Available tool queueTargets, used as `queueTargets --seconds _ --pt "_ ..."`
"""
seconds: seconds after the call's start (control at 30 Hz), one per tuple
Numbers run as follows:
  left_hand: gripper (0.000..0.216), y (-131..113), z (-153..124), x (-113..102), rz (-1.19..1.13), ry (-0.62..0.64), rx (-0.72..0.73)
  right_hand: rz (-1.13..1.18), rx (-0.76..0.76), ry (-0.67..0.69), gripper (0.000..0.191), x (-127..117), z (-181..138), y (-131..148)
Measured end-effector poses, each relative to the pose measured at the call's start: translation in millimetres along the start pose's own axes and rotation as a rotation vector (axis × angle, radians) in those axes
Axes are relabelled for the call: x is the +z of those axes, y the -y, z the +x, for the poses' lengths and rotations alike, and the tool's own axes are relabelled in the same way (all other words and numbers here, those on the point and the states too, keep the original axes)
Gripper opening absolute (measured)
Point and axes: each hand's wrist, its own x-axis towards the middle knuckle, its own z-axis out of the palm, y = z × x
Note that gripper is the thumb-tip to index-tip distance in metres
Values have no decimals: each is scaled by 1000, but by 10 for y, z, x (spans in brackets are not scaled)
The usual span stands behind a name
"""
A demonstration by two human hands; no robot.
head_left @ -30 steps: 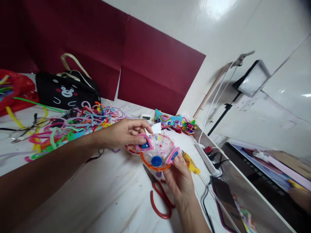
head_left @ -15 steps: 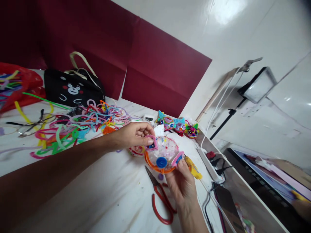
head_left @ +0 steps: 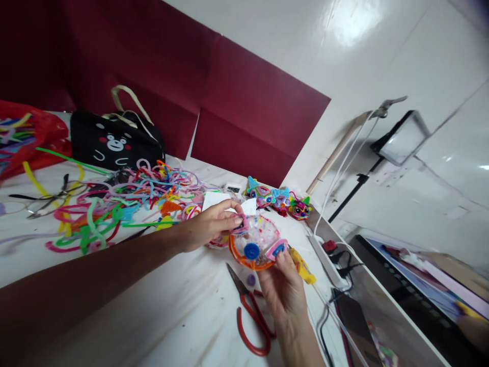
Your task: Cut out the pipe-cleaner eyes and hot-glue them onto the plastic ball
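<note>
Now, compared with a second ago, I see paper [head_left: 214, 198] and a green strand [head_left: 139, 224] come into sight past my left arm. My left hand [head_left: 218, 223] has the left flap [head_left: 245, 224] tipped so less blue shows; its thumb and fingers pinch it, partly covering it. The craft [head_left: 263, 235], clear with an orange rim, is held above the desk [head_left: 171, 311]; my right hand [head_left: 284, 285] grips it, fingers underneath, thumb against the right flap [head_left: 275, 250].

At far left, the red bag [head_left: 46, 133] holds coloured strands; I can't see inside the black bag [head_left: 114, 145] next to it. Specks show in or on the craft; I can't tell which.

Glasses [head_left: 59, 194] lie left of the pile [head_left: 153, 186] of loose strands. Scissors [head_left: 246, 296] lie just left of my right wrist, the yellow gun [head_left: 303, 267] just right of that hand, and the power strip [head_left: 326, 262] beyond.
</note>
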Motion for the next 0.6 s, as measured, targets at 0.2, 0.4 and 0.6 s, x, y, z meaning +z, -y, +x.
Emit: queueTargets --seconds 0.2,0.4,0.6 --pt "39 146 26 129 -171 -127 -13 49 -32 -53 27 38 27 3" --pt "27 205 24 220 -241 -182 30 -17 -117 -132 47 55 33 -20" --pt "23 225 22 251 -250 -187 56 -93 -168 -198 35 45 32 -63"
